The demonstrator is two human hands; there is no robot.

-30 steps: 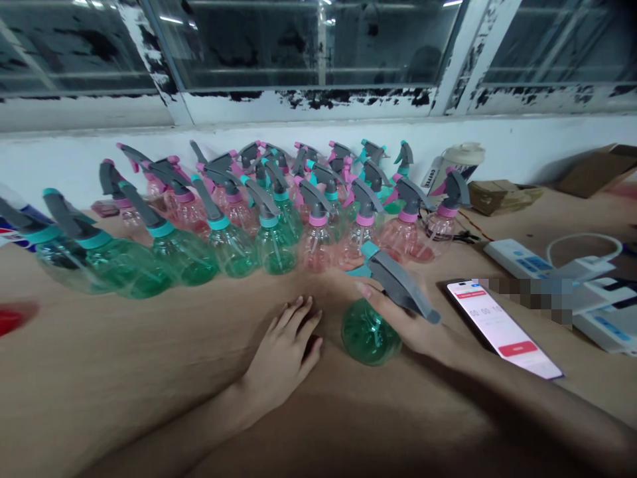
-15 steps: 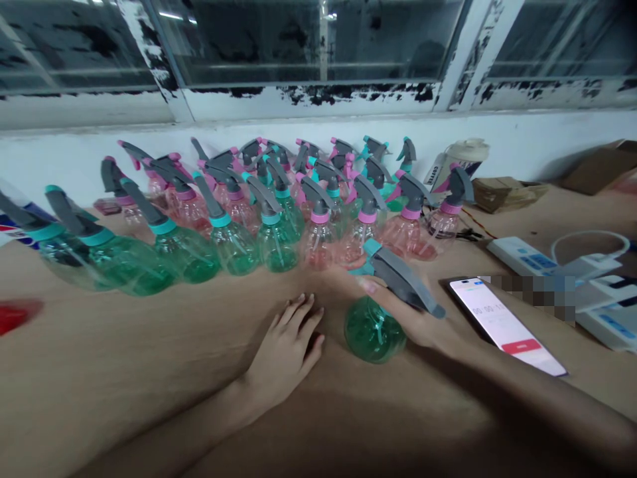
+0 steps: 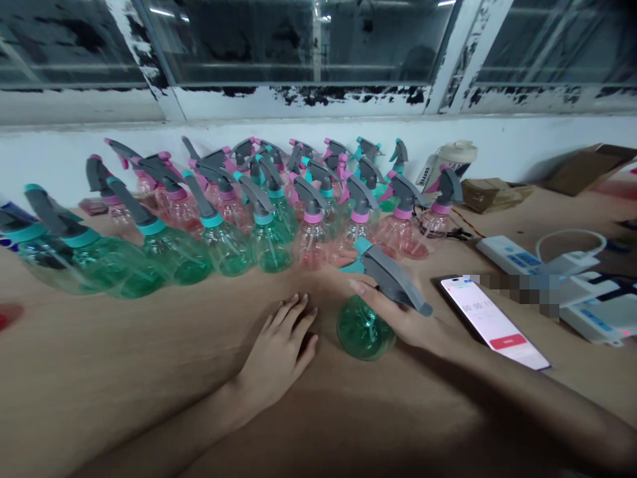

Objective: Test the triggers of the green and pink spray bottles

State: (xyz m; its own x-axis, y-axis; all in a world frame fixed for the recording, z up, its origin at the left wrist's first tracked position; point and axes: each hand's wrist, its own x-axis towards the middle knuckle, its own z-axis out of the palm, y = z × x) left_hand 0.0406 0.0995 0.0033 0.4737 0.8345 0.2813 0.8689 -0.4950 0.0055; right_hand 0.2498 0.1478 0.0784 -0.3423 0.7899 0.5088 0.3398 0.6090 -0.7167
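Note:
My right hand (image 3: 398,318) is wrapped round the neck of a green spray bottle (image 3: 362,332) with a grey and teal trigger head. Its nozzle points to the left and away from me, and its round body is close to the table top. Left of that bottle, my left hand (image 3: 281,342) lies flat on the table with the fingers stretched out, holding nothing. Beyond both hands stand several more spray bottles in rows, among them a green one (image 3: 271,245) with a teal collar and a pink one (image 3: 312,245) with a pink collar.
A phone (image 3: 490,322) showing a running timer lies right of my right hand. Farther right are white power strips (image 3: 507,255) with cables. A coffee cup (image 3: 448,162) and brown cardboard (image 3: 495,194) stand near the wall. Part of a red thing (image 3: 8,317) shows at the left edge.
The whole view has shifted slightly, so things appear a little farther left. My right hand keeps its hold on the green spray bottle, and my left hand stays flat on the table.

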